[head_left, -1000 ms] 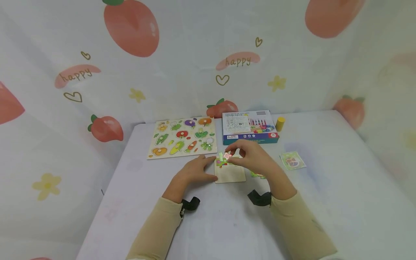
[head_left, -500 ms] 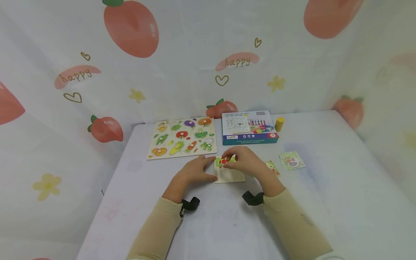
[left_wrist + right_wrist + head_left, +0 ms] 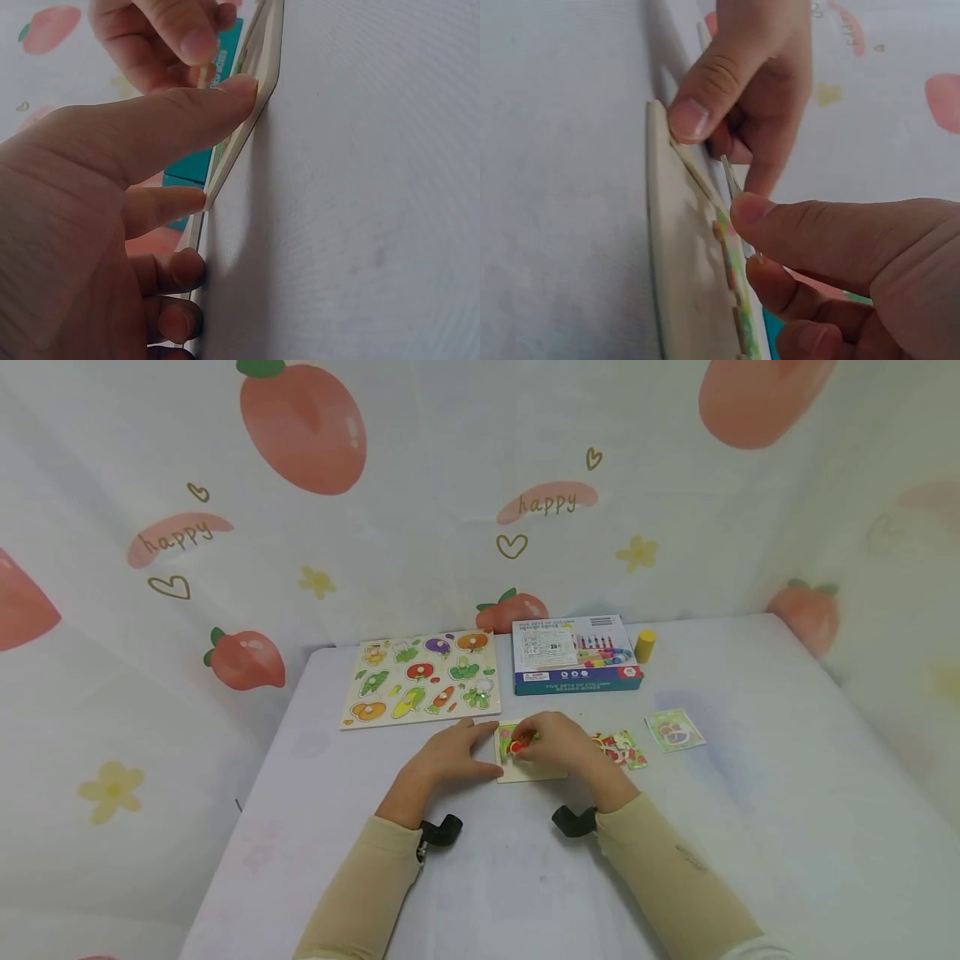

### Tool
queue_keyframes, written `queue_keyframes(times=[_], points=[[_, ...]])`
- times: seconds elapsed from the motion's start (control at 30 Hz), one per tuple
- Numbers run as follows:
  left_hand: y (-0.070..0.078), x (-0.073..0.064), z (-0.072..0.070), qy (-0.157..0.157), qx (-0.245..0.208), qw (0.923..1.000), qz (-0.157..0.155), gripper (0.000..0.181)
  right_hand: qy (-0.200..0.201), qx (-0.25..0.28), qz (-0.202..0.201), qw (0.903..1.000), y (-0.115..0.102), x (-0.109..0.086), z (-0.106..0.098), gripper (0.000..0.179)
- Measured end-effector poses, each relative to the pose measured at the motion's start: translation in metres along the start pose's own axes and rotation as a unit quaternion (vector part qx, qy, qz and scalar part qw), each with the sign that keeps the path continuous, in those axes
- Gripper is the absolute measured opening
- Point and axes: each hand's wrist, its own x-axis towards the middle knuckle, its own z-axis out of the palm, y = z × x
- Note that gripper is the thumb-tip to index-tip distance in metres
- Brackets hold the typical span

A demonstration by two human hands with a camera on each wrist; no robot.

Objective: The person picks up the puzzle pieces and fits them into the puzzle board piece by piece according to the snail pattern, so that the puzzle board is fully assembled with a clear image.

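A small wooden jigsaw tray (image 3: pixel 536 772) lies at the middle of the table, with colourful pieces (image 3: pixel 739 281) set along its far side. My left hand (image 3: pixel 446 753) rests at the tray's left end, thumb on the near corner and index finger at the far corner. Between thumb and index finger, my right hand (image 3: pixel 558 745) pinches a thin jigsaw piece (image 3: pixel 731 176), seen edge-on over the tray in the right wrist view. The right hand hides part of the tray in the head view. Loose jigsaw pieces (image 3: pixel 624 750) with red and green print lie just right of it.
Beyond the tray stand a vegetable peg puzzle (image 3: pixel 420 672) on the left and a flat printed box (image 3: pixel 577 656) on the right. A yellow cylinder (image 3: pixel 645 646) is beside the box. Square green picture pieces (image 3: pixel 675 731) lie farther right.
My right hand has come down and slightly toward me over the tray with its piece, and the loose pieces to its right have come into view. The left hand keeps its place.
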Motion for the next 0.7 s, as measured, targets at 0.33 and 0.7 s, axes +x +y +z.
queue_keyframes(times=[0.33, 0.7], points=[[-0.001, 0.001, 0.001, -0.003, -0.002, 1.0, 0.0, 0.083, 0.026, -0.075, 0.015, 0.9967, -0.004, 0.001, 0.014, 0.025], [0.002, -0.001, -0.001, -0.001, 0.0, 1.0, -0.001, 0.084, 0.018, -0.128, 0.02, 0.9914, -0.009, 0.002, 0.013, 0.018]])
